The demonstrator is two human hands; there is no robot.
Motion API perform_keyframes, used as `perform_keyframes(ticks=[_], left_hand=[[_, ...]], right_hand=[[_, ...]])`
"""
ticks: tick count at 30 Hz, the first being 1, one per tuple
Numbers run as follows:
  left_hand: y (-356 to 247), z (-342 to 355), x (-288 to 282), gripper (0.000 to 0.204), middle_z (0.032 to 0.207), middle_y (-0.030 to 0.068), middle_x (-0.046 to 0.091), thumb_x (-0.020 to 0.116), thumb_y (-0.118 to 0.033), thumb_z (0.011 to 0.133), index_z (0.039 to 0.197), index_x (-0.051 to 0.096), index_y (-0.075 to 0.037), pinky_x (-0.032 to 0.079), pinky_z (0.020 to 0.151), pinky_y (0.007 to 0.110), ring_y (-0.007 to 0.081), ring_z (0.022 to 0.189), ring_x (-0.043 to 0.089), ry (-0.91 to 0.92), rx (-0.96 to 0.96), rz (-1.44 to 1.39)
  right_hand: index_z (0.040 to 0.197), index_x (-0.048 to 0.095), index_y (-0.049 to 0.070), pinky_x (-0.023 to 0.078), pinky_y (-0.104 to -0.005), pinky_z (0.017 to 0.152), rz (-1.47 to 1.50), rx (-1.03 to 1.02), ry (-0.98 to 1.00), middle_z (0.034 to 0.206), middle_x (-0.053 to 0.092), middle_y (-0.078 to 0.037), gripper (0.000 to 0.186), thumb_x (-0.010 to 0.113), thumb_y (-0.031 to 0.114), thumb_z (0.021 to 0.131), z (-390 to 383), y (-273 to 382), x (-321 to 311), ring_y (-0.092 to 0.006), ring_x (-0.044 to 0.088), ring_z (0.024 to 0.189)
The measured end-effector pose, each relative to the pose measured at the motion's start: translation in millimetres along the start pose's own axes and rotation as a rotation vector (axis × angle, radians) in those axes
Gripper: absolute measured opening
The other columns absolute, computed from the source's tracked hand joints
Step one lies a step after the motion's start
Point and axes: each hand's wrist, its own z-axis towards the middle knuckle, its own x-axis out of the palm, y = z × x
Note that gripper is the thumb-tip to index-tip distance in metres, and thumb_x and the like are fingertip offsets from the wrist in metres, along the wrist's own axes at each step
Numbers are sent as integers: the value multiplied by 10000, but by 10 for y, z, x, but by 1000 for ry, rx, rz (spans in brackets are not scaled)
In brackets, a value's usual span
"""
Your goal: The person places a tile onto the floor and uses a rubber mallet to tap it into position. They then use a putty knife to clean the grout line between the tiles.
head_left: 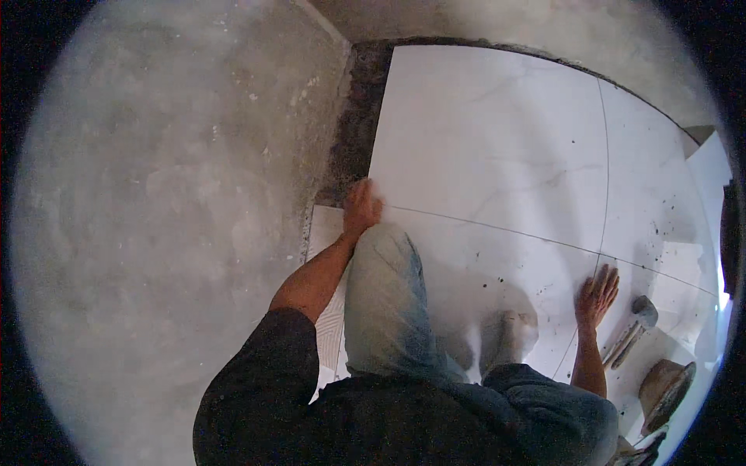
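Large white floor tiles [482,124] with faint grey veins lie under me, their thin joints crossing near my right hand [597,297]. That hand rests flat on the tile surface beside a joint, fingers stretched out, holding nothing. My left hand [364,208] is at the left edge of the tiles, by the joint's end and a dark gap along the wall. Its fingers are blurred and partly hidden, so their grip does not show. Beside it, along the wall, is a narrow pale strip [325,225]; ridged white lines [331,330] show below my forearm.
A mallet-like tool [643,311] with a dark head lies right of my right hand. A tilted, dirty bucket-like container [660,388] is at the lower right. Bare grey wall [179,194] rises on the left. Dark crumbs [501,279] dot the tiles.
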Motion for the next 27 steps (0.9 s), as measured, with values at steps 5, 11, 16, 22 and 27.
perform_keyframes(ticks=[5, 11, 16, 22, 27], left_hand=[[-316, 362, -28, 717, 1503, 220, 175, 460, -427, 917, 1440, 213, -5, 155, 1113, 553, 390, 1390, 167, 67, 449, 107], [-793, 1404, 40, 756, 1519, 234, 90, 446, -449, 920, 1458, 148, -10, 78, 1130, 528, 397, 1406, 100, 145, 341, 138], [-938, 2666, 448, 757, 1516, 229, 127, 463, -457, 911, 1446, 184, 1, 61, 1144, 493, 352, 1415, 99, 59, 252, 38], [-687, 3893, 744, 709, 1498, 201, 224, 495, -439, 916, 1436, 253, -22, 94, 1143, 463, 336, 1401, 170, 40, 135, 15], [-582, 4380, 749, 723, 1507, 182, 214, 342, -534, 946, 1456, 218, -37, 186, 1120, 451, 347, 1384, 206, 72, 99, 251]], right_hand=[[1414, 343, 71, 179, -502, 1115, -67, -90, -19, 1476, 285, -180, 512, 417, 285, 956, -24, 40, -91, -359, 234, 1375], [1417, 325, 38, 159, -507, 1118, -30, 41, 143, 1480, 262, -204, 534, 400, 298, 957, 5, 102, -149, -382, 214, 1377], [1417, 319, 18, 106, -538, 1117, -10, 74, 269, 1499, 206, -226, 554, 363, 329, 961, 47, 96, -161, -392, 178, 1389], [1392, 331, 25, 136, -535, 1120, 175, 104, 275, 1463, 203, -288, 663, 576, 258, 822, 190, 90, -331, -447, 205, 1351], [1379, 361, 98, 233, -531, 1093, 286, 218, 278, 1452, 229, -243, 658, 641, 177, 790, 410, -134, -508, -440, 223, 1340]])
